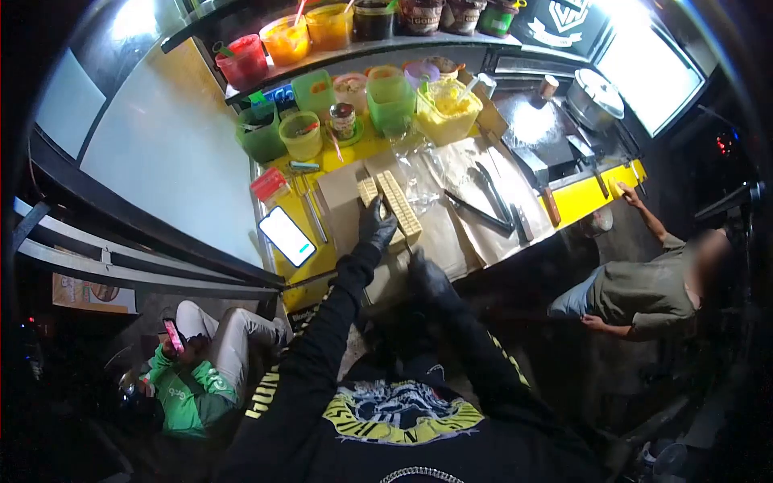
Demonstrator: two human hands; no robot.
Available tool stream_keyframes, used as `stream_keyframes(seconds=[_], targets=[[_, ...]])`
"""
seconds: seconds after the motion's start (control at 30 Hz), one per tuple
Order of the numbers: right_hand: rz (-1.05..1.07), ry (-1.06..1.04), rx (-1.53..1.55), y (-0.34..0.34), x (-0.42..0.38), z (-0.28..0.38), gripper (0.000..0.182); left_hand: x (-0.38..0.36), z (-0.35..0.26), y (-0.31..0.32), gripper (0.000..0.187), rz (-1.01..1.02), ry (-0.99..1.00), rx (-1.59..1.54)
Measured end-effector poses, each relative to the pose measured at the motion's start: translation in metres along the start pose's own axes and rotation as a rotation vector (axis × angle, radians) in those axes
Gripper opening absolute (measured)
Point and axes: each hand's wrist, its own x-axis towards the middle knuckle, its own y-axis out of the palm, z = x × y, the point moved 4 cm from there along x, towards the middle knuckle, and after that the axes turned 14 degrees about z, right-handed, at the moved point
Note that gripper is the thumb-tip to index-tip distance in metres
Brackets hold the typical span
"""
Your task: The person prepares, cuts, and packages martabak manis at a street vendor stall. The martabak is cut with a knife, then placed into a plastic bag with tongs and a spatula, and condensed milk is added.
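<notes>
My left hand (378,224), in a black glove, rests with its fingers against a pale yellow, grid-patterned box-like piece (398,201). Its exact kind is not clear. The piece lies on brown paper (338,201) and shows two long strips with a gap between them. Close to its near right corner is my right hand (428,274), also gloved in black. Dark blur hides the right fingers, and I cannot make out whether they hold anything. To the left, a phone with a lit screen (287,237) lies on the yellow counter beside metal tongs (310,205).
Behind stand a tub of yellow shreds (448,111), green containers (390,101) and a shelf (354,60) of sauce tubs. Black tongs (483,208) and a knife (525,221) lie right. A person (644,282) stands right; another in green (193,394) sits left.
</notes>
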Motion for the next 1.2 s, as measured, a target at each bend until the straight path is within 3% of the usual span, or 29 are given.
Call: stream_keyframes(seconds=[0.07,0.1,0.17,0.23,0.27,0.33,0.37,0.47,0.53,0.57,0.6,0.63,0.67,0.73,0.77,0.83,0.87,0.9,0.93,1.0,1.07,1.13,1.17,1.2], targets=[[0.269,0.457,-0.048,0.022,0.032,-0.019,0.049,-0.002,-0.013,-0.01,0.055,0.051,-0.072,0.006],[0.261,0.461,-0.04,0.02,0.021,-0.014,0.049,-0.001,-0.003,-0.004,0.054,-0.026,-0.006,0.027],[0.087,0.228,-0.021,0.011,-0.042,0.007,0.05,0.003,0.003,-0.002,0.054,-0.028,0.0,-0.011],[0.225,0.395,-0.239,0.023,-0.121,0.02,0.05,0.002,-0.002,-0.002,0.056,0.023,-0.052,-0.067],[0.384,0.626,-0.243,0.003,-0.14,0.051,0.058,-0.002,0.0,0.0,0.056,0.012,-0.062,-0.085],[0.461,0.644,-0.14,-0.012,-0.17,0.079,0.062,0.001,-0.003,-0.007,0.058,-0.052,0.086,0.037],[0.451,0.625,-0.15,-0.013,-0.174,0.08,0.062,0.004,0.01,-0.002,0.059,-0.013,0.018,-0.07],[0.338,0.512,-0.068,-0.008,-0.163,0.062,0.059,0.002,0.026,-0.02,0.063,-0.113,0.15,-0.156],[0.186,0.464,0.16,0.007,-0.135,0.036,0.048,-0.001,0.041,-0.031,0.066,-0.031,-0.119,-0.81],[0.184,0.518,0.216,0.005,-0.11,0.035,0.043,-0.007,0.058,-0.035,0.068,-0.071,-0.226,-0.822],[0.181,0.576,0.275,0.002,-0.076,0.036,0.038,-0.02,0.027,-0.063,0.069,-0.118,-0.26,-0.843],[0.116,0.554,0.187,0.003,-0.043,0.033,0.035,-0.028,0.057,-0.069,0.07,-0.145,-0.307,-0.589],[0.055,0.532,0.097,0.004,-0.019,0.031,0.032,-0.04,-0.006,-0.098,0.068,-0.127,-0.39,-0.812],[0.086,0.654,0.083,-0.003,-0.003,0.036,0.03,-0.048,-0.022,-0.114,0.063,-0.068,-0.164,-1.137],[0.136,0.755,0.056,-0.008,0.001,0.042,0.028,-0.051,-0.024,-0.118,0.063,-0.057,-0.17,-1.124],[0.181,0.741,0.034,-0.036,-0.004,0.063,0.026,-0.061,-0.02,-0.125,0.062,-0.223,-0.366,-1.031],[0.231,0.719,-0.001,-0.046,-0.011,0.065,0.025,-0.064,-0.032,-0.129,0.062,-0.232,-0.372,-1.021],[0.259,0.659,0.01,-0.041,-0.025,0.054,0.045,-0.065,-0.053,-0.127,0.064,-0.16,-0.364,-1.028],[0.265,0.648,0.014,-0.047,-0.024,0.046,0.045,-0.065,-0.068,-0.12,0.066,-0.089,-0.354,-1.036],[-0.072,0.546,1.02,-0.059,-0.022,0.032,0.07,-0.066,-0.065,-0.082,0.07,0.133,-0.291,-1.137],[-0.024,0.613,1.853,-0.109,0.004,0.047,0.063,-0.076,-0.097,-0.033,0.061,0.191,-0.382,-1.161],[-0.041,0.743,1.754,-0.034,-0.045,-0.055,0.062,-0.072,-0.11,0.0,0.059,0.352,-0.14,-1.237],[-0.134,0.703,1.912,-0.098,-0.023,-0.014,0.058,-0.033,-0.137,-0.002,0.062,0.465,-0.241,-0.949],[-0.17,0.621,1.833,-0.121,-0.017,-0.014,0.053,-0.006,-0.122,0.0,0.054,0.362,-0.066,-0.845]])
